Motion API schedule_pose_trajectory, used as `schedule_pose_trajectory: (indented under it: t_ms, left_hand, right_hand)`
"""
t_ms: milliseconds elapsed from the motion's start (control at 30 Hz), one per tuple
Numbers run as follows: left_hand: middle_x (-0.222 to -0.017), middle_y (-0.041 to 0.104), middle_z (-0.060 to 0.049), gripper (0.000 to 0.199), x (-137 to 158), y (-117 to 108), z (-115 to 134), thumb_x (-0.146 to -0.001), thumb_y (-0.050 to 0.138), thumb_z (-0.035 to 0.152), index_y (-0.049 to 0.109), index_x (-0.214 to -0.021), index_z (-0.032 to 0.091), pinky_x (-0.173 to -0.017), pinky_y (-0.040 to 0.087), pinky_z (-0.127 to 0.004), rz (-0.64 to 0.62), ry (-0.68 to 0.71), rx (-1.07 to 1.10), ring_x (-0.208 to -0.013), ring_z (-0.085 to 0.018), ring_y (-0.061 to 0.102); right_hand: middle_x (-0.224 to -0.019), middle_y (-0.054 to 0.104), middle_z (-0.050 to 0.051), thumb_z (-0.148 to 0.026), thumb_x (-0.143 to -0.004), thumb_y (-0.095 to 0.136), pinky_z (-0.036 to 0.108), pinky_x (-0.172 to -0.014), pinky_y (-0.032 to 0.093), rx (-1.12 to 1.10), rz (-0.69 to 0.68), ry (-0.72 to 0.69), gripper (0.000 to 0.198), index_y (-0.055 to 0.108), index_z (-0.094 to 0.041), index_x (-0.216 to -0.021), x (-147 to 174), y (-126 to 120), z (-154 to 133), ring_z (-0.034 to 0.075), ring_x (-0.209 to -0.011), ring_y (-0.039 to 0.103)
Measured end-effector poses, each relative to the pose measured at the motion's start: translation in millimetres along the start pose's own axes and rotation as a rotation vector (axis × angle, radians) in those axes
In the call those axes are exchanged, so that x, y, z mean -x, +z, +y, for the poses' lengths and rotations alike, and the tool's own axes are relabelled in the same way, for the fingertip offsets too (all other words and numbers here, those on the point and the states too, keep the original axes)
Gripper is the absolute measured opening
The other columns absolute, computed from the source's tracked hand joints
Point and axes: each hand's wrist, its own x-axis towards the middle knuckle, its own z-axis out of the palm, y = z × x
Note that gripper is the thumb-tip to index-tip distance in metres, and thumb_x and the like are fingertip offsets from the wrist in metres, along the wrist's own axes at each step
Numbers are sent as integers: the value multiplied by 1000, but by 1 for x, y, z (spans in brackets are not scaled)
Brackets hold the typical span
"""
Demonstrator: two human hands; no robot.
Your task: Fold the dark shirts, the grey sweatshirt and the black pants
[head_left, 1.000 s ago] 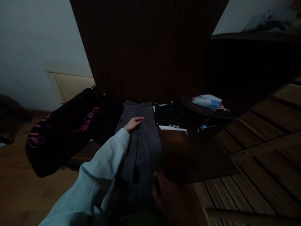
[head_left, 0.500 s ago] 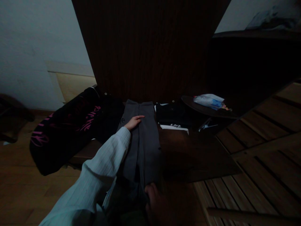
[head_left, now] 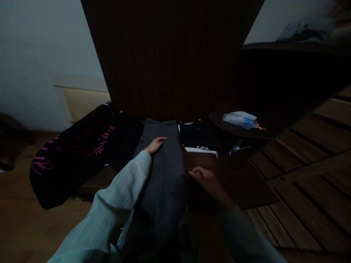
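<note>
Presently, the largest item on view is a dark wooden panel (head_left: 170, 58), upright at the back. Before it lies a dark desk (head_left: 233, 186), dimly lit. A black garment (head_left: 74, 157) with pink lettering is draped over the desk's left part, its end hanging past the edge. To its right, the gray garment (head_left: 170, 157) lies lengthwise across the desk, its far end close to the panel and its near end lost in shadow. Folded dark clothing (head_left: 196, 135) with white showing sits just right of that far end. The right hand (head_left: 205, 178) is over the desk just beside the gray garment's right edge; its grip is curled loosely, and whether it pinches anything cannot be told. The left hand (head_left: 155, 145) rests on the gray garment's upper part, its grip laid on the cloth, index finger extended, not closed around it. Smallest noted: a dark mark (head_left: 183, 176) on the gray garment, near the right hand's fingertips.
</note>
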Motion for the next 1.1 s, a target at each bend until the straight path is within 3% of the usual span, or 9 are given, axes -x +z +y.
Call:
schedule_pose_trajectory:
  t_ms: [133, 267, 467, 633, 733, 867, 1000, 1100]
  left_hand:
    - [-98, 55, -6, 34, 1, 6, 1, -71, 41, 10, 63, -96, 15, -95, 35, -29, 36, 92, -189, -99, -17, 51]
    - [-113, 47, -9, 39, 8, 12, 2, -75, 41, 12, 55, -111, 15, -97, 34, -31, 61, 116, -373, -107, -20, 47]
    - [-118, 41, -14, 47, 17, 18, 6, -77, 41, 17, 41, -124, 9, -96, 34, -31, 95, 116, -583, -107, -23, 48]
    - [-115, 45, -15, 44, 15, 15, 14, -79, 41, 18, 42, -122, 8, -94, 35, -27, -4, 63, -747, -107, -21, 49]
    - [-113, 46, -14, 40, 12, 15, 17, -79, 42, 20, 45, -118, 9, -90, 38, -28, -24, 28, -791, -103, -21, 52]
    - [-111, 48, -14, 41, 14, 19, 15, -82, 39, 21, 43, -121, 10, -89, 40, -29, 47, 59, -861, -100, -22, 53]
    - [-113, 49, -13, 43, 17, 21, 11, -82, 37, 20, 42, -123, 10, -89, 39, -27, 83, 113, -878, -101, -21, 52]
    - [-116, 48, -13, 44, 17, 21, 9, -82, 37, 20, 41, -125, 10, -90, 38, -27, 95, 116, -868, -102, -20, 52]
  right_hand:
    - [-63, 59, 0, -41, -76, 50, 22, -54, 32, 144, 14, 27, 25, 56, -19, -66, -32, 21, 2, 13, -60, 54]
    - [-64, 58, -1, -29, -77, 49, 21, -52, 27, 238, -41, 9, 17, 56, -18, -66, -38, 30, -3, 11, -60, 52]
    - [-64, 57, -1, -25, -78, 46, 21, -52, 26, 299, -203, -93, 16, 57, -18, -69, -40, 20, -4, 10, -58, 49]
    - [-69, 61, 1, -30, -75, 53, 22, -53, 27, 458, -320, -145, 18, 60, -19, -64, -56, 3, -14, 12, -63, 53]
    - [-72, 63, 3, -41, -78, 51, 22, -55, 31, 455, -244, -161, 27, 62, -19, -67, -77, -13, -32, 14, -66, 56]
    - [-81, 66, 4, -41, -81, 46, 21, -59, 35, 387, -51, -196, 28, 64, -20, -76, -128, -22, -61, 15, -74, 59]
    - [-86, 67, 5, -35, -81, 48, 21, -65, 39, 408, 8, -225, 23, 65, -18, -81, -195, -7, -82, 16, -82, 60]
    - [-96, 65, 7, -18, -81, 44, 23, -72, 40, 451, 55, -228, 23, 64, -16, -93, -235, 13, -91, 17, -89, 58]
